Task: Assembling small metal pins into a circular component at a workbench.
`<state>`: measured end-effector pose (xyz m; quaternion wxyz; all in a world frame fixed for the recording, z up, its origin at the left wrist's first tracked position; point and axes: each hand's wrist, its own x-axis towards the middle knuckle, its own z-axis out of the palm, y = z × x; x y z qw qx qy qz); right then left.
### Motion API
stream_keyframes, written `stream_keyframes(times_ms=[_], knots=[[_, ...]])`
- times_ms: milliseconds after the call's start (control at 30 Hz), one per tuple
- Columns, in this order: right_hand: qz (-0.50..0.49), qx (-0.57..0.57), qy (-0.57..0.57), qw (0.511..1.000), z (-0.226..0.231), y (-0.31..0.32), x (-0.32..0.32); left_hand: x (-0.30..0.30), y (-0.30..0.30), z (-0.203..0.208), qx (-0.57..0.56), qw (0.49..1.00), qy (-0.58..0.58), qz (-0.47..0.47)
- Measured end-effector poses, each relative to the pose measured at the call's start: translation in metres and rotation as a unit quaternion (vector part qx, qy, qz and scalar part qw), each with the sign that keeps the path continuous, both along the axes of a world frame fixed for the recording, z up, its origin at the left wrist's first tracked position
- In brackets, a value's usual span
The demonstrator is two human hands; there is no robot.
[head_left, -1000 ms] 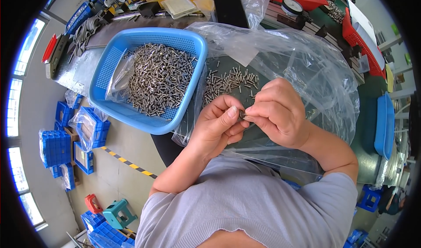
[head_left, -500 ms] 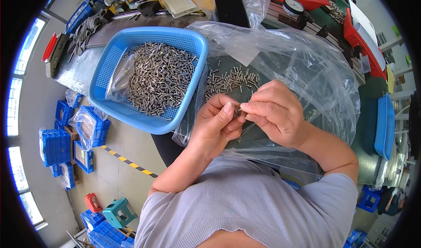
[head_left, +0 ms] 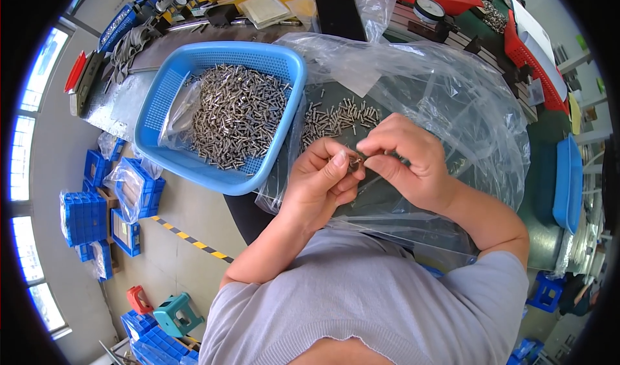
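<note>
My left hand is closed, with several small metal pins between its thumb and curled fingers. My right hand is bent in a loose pinch right beside them; its thumb and forefinger tips meet the left fingertips, and whatever lies between them is too small to make out. Just beyond the hands, a loose spread of metal pins lies on a clear plastic sheet. To the left stands a blue perforated basket holding a large heap of the same kind of pins.
A black phone lies at the back, near a dial gauge and red baskets. At the right edge sits a blue tray. Blue crates and a teal stool stand on the floor to the left.
My right forefinger has lifted and drawn slightly apart from the thumb, widening the pinch. The left hand stays almost where it was, and more of the pins in it shows.
</note>
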<state>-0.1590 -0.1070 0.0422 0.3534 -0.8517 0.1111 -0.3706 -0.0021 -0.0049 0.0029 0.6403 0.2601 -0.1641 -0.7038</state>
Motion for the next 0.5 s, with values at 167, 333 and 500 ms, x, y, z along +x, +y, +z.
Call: stream_keyframes(times_ms=[167, 333, 500], knots=[[0.005, 0.027, 0.022, 0.999, 0.0001, -0.0026, -0.0007, -0.0006, 0.0, 0.0006, -0.005, 1.0, 0.004, -0.004], [0.027, -0.009, 0.02, 0.999, -0.0025, -0.0011, 0.0044, -0.0027, 0.0001, 0.0023, 0.0, 1.0, -0.001, -0.002], [-0.003, 0.138, 0.041, 0.99, -0.0004, 0.003, 0.0057, -0.0006, -0.0003, 0.0044, 0.004, 1.0, -0.008, -0.019]])
